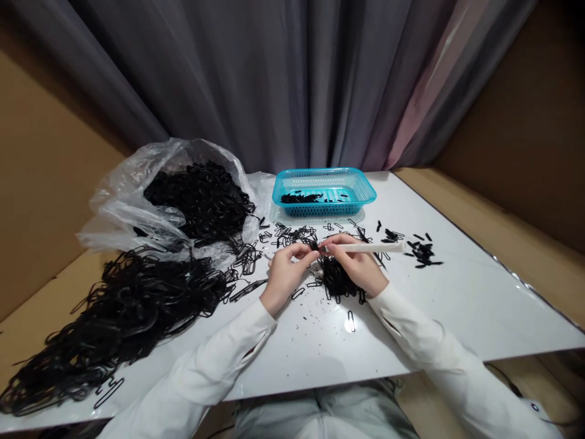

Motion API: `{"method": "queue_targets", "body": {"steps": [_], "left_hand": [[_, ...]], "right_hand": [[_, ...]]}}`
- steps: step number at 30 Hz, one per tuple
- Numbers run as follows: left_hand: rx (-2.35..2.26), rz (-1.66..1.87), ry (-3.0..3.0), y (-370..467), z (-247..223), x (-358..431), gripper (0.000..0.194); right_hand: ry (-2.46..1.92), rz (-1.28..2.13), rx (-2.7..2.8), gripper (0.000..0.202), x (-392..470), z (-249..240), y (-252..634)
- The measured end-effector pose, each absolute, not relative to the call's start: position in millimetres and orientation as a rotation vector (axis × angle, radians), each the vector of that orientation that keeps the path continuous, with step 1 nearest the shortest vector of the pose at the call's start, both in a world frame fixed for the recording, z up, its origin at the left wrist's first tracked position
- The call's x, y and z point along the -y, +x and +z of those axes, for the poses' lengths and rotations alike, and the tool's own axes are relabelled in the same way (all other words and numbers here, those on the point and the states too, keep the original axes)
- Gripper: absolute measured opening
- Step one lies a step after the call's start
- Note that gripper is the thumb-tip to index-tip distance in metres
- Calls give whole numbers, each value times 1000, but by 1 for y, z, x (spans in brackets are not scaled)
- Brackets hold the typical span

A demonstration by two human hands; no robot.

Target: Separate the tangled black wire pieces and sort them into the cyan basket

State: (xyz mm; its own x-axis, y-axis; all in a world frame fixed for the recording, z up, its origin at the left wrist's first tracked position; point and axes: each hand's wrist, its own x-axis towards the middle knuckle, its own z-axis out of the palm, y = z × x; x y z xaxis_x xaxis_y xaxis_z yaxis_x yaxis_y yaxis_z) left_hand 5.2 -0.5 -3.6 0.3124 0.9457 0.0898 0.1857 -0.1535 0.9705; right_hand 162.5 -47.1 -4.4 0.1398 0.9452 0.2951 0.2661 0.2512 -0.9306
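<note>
My left hand (286,271) is closed in a pinch on a small black rubber-like piece (314,246). Beside it, my right hand (362,268) grips a slim tool with a long white handle (375,248), which points right. The tool's working tip is at the left fingertips, too small to make out. Under my right hand lies a heap of thin black loops (339,279). More loose black loops (295,235) are scattered just beyond my hands, and one single loop (351,321) lies nearer to me.
A blue basket (325,210) holding some short black pieces stands at the back. Left of it, a clear plastic bag (123,183) spills black parts beside a large tangle of black strips (132,311). Short black pieces (421,252) lie at right on the white table (466,305).
</note>
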Motion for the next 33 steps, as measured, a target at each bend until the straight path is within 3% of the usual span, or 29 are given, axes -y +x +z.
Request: {"method": "queue_targets", "body": {"steps": [11, 17, 23, 33], "left_hand": [[-1011, 957, 1632, 7, 1, 3, 8], [-1026, 963, 1642, 8, 7, 6, 18], [-1010, 999, 1599, 5, 10, 3, 11], [-796, 830, 1414, 5, 12, 8, 14]], "right_hand": [[-1302, 549, 1392, 12, 49, -9, 155], [-1261, 512, 1409, 12, 52, -6, 152], [-1230, 470, 1427, 11, 56, -2, 151], [-1243, 345, 1434, 11, 57, -4, 148]]}}
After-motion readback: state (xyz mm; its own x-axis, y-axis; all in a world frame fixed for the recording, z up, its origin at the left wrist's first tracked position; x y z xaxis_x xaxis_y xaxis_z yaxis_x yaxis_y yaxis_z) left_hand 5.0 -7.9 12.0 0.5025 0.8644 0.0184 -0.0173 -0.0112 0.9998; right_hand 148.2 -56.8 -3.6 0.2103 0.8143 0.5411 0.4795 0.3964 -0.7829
